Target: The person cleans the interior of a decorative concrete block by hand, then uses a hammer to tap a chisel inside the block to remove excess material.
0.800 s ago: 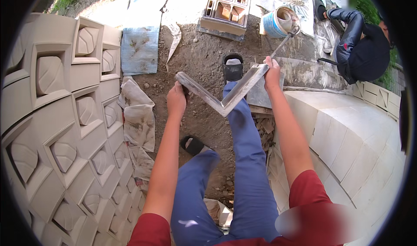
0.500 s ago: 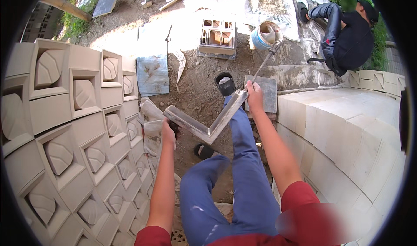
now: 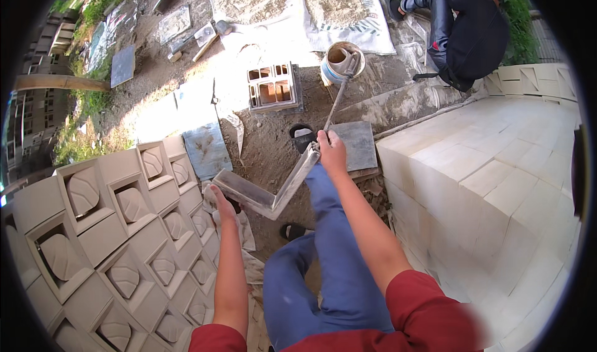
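A V-shaped, grey metal mould piece with raised edges hangs between my hands, above my legs. My left hand is closed at its left end; the fingers beneath are partly hidden. At its upper right end, my right hand grips the piece together with a long thin stick. The stick slants away, its thick, mud-coated head over the rim of a white and blue bucket. Just beyond the piece, a hollow block in a square mould rests on the ground.
Stacked pale blocks with leaf-like reliefs rise on the left, and smooth pale blocks on the right. A grey board lies by my right hand. Sandy material covers sheets far ahead. Another person sits at far right.
The view has tilted up and turned, showing more ground ahead. Both hands still hold the mould piece, and the stick stays in my right hand with its head near the bucket.
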Available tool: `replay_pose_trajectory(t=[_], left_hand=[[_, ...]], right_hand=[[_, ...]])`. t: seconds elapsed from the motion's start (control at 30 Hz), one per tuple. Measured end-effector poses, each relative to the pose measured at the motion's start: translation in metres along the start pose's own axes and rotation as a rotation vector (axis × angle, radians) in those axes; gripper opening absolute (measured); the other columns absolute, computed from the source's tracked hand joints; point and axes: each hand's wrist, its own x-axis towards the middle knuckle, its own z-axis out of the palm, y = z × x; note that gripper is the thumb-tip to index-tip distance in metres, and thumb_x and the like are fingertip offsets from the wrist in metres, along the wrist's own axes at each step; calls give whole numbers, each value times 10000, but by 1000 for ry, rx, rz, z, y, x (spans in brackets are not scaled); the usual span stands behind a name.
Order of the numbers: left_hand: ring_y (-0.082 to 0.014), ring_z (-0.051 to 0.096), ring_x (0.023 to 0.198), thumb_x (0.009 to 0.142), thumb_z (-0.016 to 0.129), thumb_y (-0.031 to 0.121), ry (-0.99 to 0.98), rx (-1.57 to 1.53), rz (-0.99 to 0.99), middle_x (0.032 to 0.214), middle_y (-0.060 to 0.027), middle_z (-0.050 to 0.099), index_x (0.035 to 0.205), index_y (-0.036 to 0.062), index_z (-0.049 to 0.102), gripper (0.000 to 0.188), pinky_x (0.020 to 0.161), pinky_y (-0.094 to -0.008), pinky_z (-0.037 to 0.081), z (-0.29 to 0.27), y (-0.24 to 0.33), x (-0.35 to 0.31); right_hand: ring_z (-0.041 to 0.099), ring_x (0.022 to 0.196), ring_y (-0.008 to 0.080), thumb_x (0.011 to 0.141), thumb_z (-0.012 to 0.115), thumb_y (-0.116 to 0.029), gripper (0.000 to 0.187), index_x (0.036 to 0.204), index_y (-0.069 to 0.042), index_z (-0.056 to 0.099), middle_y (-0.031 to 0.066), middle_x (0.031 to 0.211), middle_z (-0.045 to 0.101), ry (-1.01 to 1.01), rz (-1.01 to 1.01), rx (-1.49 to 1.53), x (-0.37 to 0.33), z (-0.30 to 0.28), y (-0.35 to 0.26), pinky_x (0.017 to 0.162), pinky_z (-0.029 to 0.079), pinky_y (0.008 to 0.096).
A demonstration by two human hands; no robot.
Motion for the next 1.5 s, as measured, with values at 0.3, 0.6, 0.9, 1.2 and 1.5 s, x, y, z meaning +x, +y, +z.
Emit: replay_pose_trajectory(t=[0.3, 0.6, 0.9, 1.2, 1.5], left_hand=[[-160, 592, 680, 957, 388, 787, 1, 43, -72, 876, -31, 643, 1245, 130, 591, 746, 575, -304, 451, 76, 73, 0], [-157, 634, 912, 1033, 428, 630, 56, 192, 76, 1033, -84, 680, 1233, 21, 638, 675, 802, -306, 510, 68, 136, 108], [-145, 566, 1116, 1088, 497, 358, -67, -60, 390, 1219, -68, 629, 1266, -13, 594, 423, 989, -316, 434, 94, 277, 191], [-159, 581, 1175, 1053, 584, 244, -182, 168, 381, 1274, -114, 652, 1408, -62, 537, 471, 1026, -294, 431, 32, 369, 325], [-80, 569, 735, 944, 722, 317, -106, 428, 373, 847, -59, 672, 1229, -16, 646, 444, 676, -257, 479, -17, 488, 409]], right_hand=[[573, 798, 231, 1052, 534, -384, 422, 909, 12, 566, 126, 824, 615, -23, 126, 378, 67, -23, -44, 759, 454, 363], [443, 811, 127, 1068, 482, -487, 454, 924, -58, 520, 14, 835, 472, -189, 177, 406, 150, 2, -134, 765, 386, 287], [501, 997, 163, 1053, 517, -460, 467, 1128, -5, 591, 59, 1035, 563, -145, 248, 496, 213, 118, -199, 924, 395, 324], [518, 1050, 186, 1068, 473, -418, 409, 1153, -41, 609, 69, 1098, 594, -97, 406, 503, 233, 254, -231, 944, 388, 342], [457, 1335, 190, 1021, 547, -475, 618, 1470, -55, 485, 52, 1460, 515, 61, 702, 575, 238, 370, -340, 1128, 339, 339]])
